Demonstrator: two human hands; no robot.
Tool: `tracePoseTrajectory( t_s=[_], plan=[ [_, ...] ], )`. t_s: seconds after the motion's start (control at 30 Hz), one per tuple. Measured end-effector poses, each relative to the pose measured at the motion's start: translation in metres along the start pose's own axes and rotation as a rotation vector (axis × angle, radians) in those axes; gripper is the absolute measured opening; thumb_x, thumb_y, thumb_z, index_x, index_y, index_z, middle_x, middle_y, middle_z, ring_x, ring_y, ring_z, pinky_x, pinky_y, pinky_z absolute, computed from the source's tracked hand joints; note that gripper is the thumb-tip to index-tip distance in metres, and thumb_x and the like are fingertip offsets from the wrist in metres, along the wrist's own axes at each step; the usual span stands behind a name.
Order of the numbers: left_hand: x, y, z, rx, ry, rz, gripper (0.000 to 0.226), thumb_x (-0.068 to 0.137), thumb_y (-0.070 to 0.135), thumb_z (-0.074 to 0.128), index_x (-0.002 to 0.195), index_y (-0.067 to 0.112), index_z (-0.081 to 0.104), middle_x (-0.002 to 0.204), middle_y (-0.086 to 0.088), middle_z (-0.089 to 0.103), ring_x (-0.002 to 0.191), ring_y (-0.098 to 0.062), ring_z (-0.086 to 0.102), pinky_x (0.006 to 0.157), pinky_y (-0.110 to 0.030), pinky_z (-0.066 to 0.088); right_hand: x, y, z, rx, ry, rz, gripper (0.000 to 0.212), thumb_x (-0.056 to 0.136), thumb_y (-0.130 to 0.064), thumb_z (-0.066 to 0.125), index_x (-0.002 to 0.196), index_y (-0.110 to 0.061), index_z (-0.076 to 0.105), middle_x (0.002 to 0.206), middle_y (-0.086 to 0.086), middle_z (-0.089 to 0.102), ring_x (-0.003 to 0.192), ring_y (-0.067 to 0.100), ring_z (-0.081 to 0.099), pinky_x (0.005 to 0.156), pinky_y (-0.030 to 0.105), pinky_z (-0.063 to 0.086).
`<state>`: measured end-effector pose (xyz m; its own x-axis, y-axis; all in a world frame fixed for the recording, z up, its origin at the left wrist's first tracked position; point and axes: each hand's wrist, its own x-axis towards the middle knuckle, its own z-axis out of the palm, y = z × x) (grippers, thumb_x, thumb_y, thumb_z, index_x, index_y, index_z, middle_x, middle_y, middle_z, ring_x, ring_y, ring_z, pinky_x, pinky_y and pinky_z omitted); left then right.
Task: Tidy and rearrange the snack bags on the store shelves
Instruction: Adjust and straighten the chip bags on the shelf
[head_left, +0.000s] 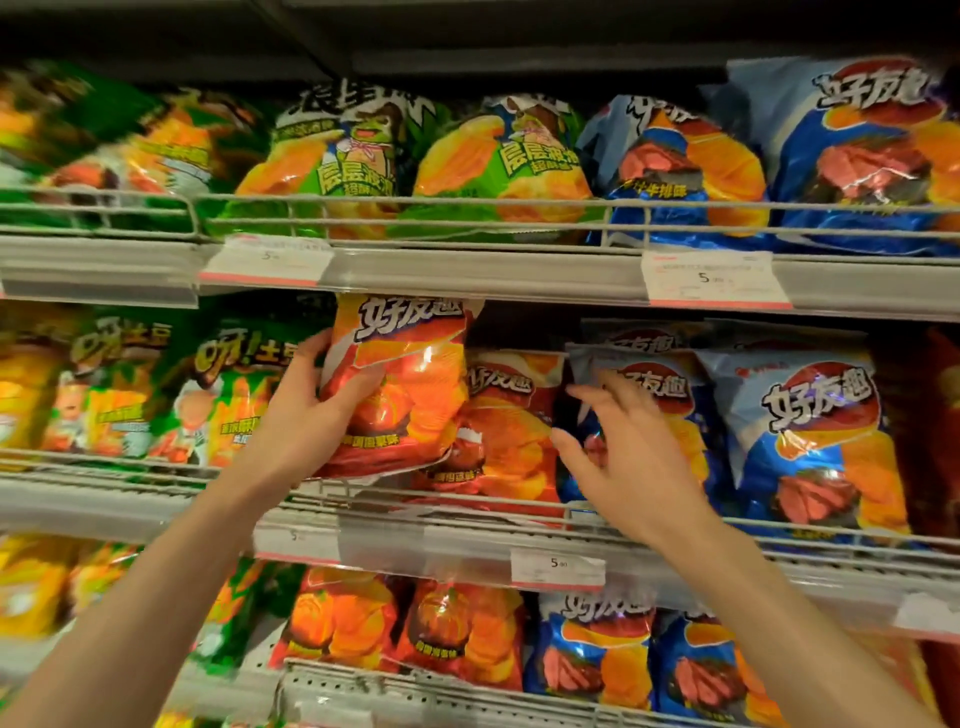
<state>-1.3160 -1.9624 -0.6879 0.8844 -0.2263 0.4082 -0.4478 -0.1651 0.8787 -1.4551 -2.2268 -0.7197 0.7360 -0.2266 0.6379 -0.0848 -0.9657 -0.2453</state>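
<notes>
My left hand (306, 410) grips the left edge of a red-orange chip bag (410, 374), held upright in front of the middle shelf (467, 540). Behind it and to its right stands a second red-orange bag (511, 441). My right hand (623, 452) reaches in with fingers spread and relaxed, touching the lower left of a blue chip bag (654, 410). Another blue bag (810, 436) stands right of that one.
Green bags (223, 395) fill the middle shelf's left part. The upper shelf (467, 270) carries green bags (332, 161) and blue bags (685, 176) behind a wire rail. The lower shelf holds red-orange bags (457, 634) and blue bags (597, 654). White price tags (558, 569) hang on the shelf edges.
</notes>
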Motion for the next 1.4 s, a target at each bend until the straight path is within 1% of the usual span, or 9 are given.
tracePoseTrajectory(
  t_s=[0.07, 0.33, 0.43, 0.6, 0.77, 0.9, 0.97, 1.17, 1.4],
  plan=[
    [0.009, -0.009, -0.012, 0.050, -0.013, 0.007, 0.071, 0.095, 0.044, 0.067, 0.155, 0.034, 0.030, 0.128, 0.001, 0.066, 0.103, -0.015, 0.071, 0.095, -0.043, 0.057, 0.007, -0.019, 0.013, 0.034, -0.047, -0.041, 0.059, 0.100, -0.052, 0.054, 0.149, -0.020, 0.048, 0.162, 0.009, 0.034, 0.151, 0.027, 0.027, 0.123, 0.038, 0.022],
    [0.028, -0.034, -0.022, 0.445, -0.100, 0.029, 0.059, 0.109, 0.043, 0.036, 0.163, 0.032, 0.015, 0.147, -0.008, 0.055, 0.134, -0.032, 0.052, 0.112, -0.040, 0.040, 0.012, -0.039, 0.042, 0.103, -0.185, 0.056, 0.081, 0.095, -0.065, 0.053, 0.160, -0.027, 0.026, 0.170, 0.004, 0.015, 0.157, 0.023, 0.013, 0.127, 0.039, 0.019],
    [0.031, -0.036, -0.014, 0.541, -0.106, 0.060, 0.058, 0.111, 0.038, 0.031, 0.164, 0.023, 0.012, 0.142, -0.014, 0.059, 0.131, -0.035, 0.054, 0.106, -0.037, 0.038, 0.013, -0.039, 0.041, 0.124, -0.194, 0.078, 0.079, 0.097, -0.059, 0.054, 0.161, -0.026, 0.022, 0.170, 0.005, 0.018, 0.157, 0.022, 0.016, 0.126, 0.038, 0.020],
    [0.041, -0.059, -0.015, 0.723, -0.111, 0.068, 0.064, 0.110, 0.035, 0.029, 0.164, 0.016, 0.001, 0.141, -0.024, 0.052, 0.131, -0.043, 0.049, 0.107, -0.048, 0.037, 0.008, -0.038, 0.044, 0.096, -0.186, 0.118, 0.074, 0.100, -0.057, 0.048, 0.161, -0.024, 0.021, 0.159, 0.006, 0.042, 0.146, 0.025, 0.040, 0.117, 0.043, 0.041],
    [0.034, -0.057, -0.006, 0.759, -0.168, 0.009, 0.057, 0.110, 0.036, 0.027, 0.162, 0.013, 0.017, 0.157, -0.023, 0.037, 0.141, -0.040, 0.038, 0.113, -0.047, 0.032, 0.008, -0.038, 0.046, 0.047, -0.119, 0.105, 0.065, 0.104, -0.049, 0.045, 0.160, -0.022, 0.026, 0.161, 0.008, 0.040, 0.148, 0.024, 0.037, 0.119, 0.040, 0.035],
    [0.025, -0.061, 0.004, 0.780, 0.104, 0.335, 0.072, 0.102, 0.056, 0.031, 0.162, 0.017, 0.023, 0.164, -0.017, 0.029, 0.148, -0.035, 0.028, 0.121, -0.047, 0.024, 0.007, -0.044, 0.045, -0.029, -0.183, -0.055, 0.064, 0.106, -0.055, 0.031, 0.163, -0.034, 0.012, 0.172, -0.002, 0.008, 0.159, 0.016, 0.002, 0.128, 0.040, 0.013],
    [0.031, -0.064, 0.011, 0.814, 0.043, 0.473, 0.067, 0.101, 0.057, 0.026, 0.160, 0.027, 0.030, 0.168, -0.008, 0.025, 0.154, -0.030, 0.022, 0.123, -0.048, 0.023, 0.007, -0.044, 0.044, -0.065, -0.238, -0.092, 0.064, 0.105, -0.060, 0.025, 0.163, -0.037, 0.011, 0.172, -0.007, 0.003, 0.158, 0.014, 0.000, 0.129, 0.039, 0.010],
    [0.048, -0.073, 0.026, 0.908, -0.182, 0.281, 0.073, 0.093, 0.065, 0.002, 0.162, 0.041, 0.002, 0.171, 0.008, -0.009, 0.157, -0.015, -0.013, 0.127, -0.044, -0.006, 0.009, -0.041, 0.041, -0.041, -0.284, -0.011, 0.066, 0.103, -0.064, 0.027, 0.162, -0.039, 0.014, 0.172, -0.006, 0.008, 0.158, 0.016, 0.009, 0.127, 0.044, 0.021],
    [0.053, -0.076, 0.024, 0.910, -0.253, 0.097, 0.061, 0.108, 0.052, 0.015, 0.163, 0.035, -0.005, 0.170, 0.002, -0.017, 0.156, -0.019, -0.018, 0.127, -0.048, -0.007, 0.011, -0.042, 0.045, -0.087, -0.360, -0.022, 0.066, 0.104, -0.064, 0.020, 0.163, -0.037, 0.006, 0.172, -0.004, 0.002, 0.159, 0.017, 0.002, 0.129, 0.043, 0.009]
  ],
)
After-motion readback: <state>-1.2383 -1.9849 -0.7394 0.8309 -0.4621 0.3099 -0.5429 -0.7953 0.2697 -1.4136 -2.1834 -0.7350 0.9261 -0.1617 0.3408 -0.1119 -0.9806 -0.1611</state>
